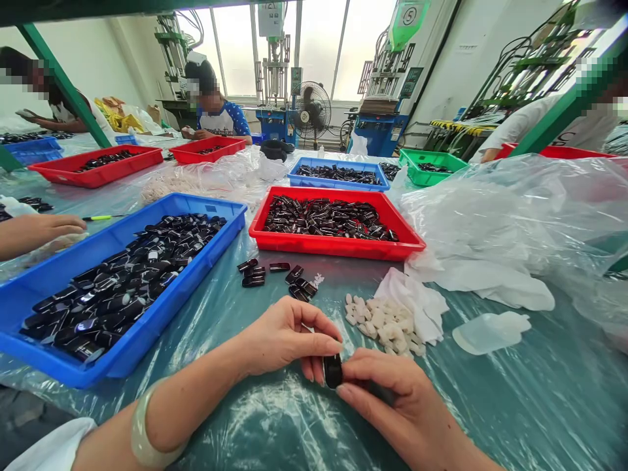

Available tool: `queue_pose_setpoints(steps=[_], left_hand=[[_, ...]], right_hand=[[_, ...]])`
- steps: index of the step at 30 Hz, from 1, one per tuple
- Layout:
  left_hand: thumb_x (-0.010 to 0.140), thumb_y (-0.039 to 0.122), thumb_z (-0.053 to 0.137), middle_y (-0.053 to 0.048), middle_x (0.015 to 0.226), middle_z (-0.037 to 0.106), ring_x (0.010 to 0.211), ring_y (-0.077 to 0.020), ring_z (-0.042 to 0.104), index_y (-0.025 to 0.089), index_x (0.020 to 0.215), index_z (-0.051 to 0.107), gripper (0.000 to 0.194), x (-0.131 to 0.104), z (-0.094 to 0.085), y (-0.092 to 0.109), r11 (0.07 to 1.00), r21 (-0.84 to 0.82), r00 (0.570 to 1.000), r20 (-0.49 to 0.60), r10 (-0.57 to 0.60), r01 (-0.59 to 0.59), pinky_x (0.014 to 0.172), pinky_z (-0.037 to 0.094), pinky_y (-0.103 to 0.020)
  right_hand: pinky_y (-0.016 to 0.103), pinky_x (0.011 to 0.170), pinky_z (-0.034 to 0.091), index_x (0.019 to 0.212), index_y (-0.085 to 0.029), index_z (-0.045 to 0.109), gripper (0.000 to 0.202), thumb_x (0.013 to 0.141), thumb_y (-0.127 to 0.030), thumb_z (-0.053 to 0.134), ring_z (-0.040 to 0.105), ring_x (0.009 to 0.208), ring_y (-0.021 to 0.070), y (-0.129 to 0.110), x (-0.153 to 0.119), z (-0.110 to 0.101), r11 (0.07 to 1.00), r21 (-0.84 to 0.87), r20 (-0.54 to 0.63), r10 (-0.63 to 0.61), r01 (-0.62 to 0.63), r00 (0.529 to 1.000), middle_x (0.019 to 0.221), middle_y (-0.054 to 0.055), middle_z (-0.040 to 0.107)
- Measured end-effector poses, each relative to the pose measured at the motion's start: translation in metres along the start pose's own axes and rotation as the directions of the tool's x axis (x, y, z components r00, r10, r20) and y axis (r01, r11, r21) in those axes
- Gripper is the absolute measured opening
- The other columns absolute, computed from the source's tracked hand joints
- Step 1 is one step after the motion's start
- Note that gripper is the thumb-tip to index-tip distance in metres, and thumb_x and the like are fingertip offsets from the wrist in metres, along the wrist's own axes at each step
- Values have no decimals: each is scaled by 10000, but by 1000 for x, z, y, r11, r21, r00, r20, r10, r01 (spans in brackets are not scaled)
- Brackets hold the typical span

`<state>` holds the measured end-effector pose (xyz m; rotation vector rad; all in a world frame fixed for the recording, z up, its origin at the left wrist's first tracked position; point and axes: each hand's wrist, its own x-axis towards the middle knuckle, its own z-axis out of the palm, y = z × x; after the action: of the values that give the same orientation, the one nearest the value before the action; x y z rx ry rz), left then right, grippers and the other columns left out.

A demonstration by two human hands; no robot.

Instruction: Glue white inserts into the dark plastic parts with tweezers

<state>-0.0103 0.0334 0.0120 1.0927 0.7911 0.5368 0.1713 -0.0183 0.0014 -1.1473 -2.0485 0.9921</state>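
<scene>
Two hands [287, 337] [402, 396] pinching one black piece [333, 371], plastic-covered green table [265, 425], standing fan [310, 112], tall bright windows [321, 49].

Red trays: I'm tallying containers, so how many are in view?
4: middle tray, left tray, back tray right of that, and far-right tray, partly hidden; more may be hidden.

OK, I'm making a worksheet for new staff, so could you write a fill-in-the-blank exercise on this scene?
1. The left hand and right hand hold a part that is mostly ____ in colour.
2. The nearest tray straight ahead of the hands is ____.
3. The pale bangle is on the ____ arm.
4. The bottle lies on its ____.

Missing words: black; red; left; side.
</scene>
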Motion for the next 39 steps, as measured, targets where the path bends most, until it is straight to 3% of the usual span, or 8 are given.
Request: queue_pose_setpoints(steps=[20, 39], left_hand=[[647, 350, 719, -29, 530, 621, 447, -115, 596, 95, 777, 642, 297, 3, 3, -6, 996, -63, 997, 47, -68, 71, 413, 461, -170], [687, 375, 679, -22, 530, 614, 456, -120, 609, 96, 829, 672, 313, 3, 2, -6, 998, -30, 998, 30, -55, 56, 404, 451, -157]], right_hand=[[216, 544, 418, 698, -183, 622, 171, 831, -252, 537, 528, 566, 115, 1, -2, 0, 999, -34, -64, -34, 32, 997, 626, 4, 587], [219, 523, 423, 702, -174, 612, 168, 835, -236, 529, 533, 563, 114, 5, 0, -2, 994, -97, -24, -54, 52, 998, 640, 11, 583]])
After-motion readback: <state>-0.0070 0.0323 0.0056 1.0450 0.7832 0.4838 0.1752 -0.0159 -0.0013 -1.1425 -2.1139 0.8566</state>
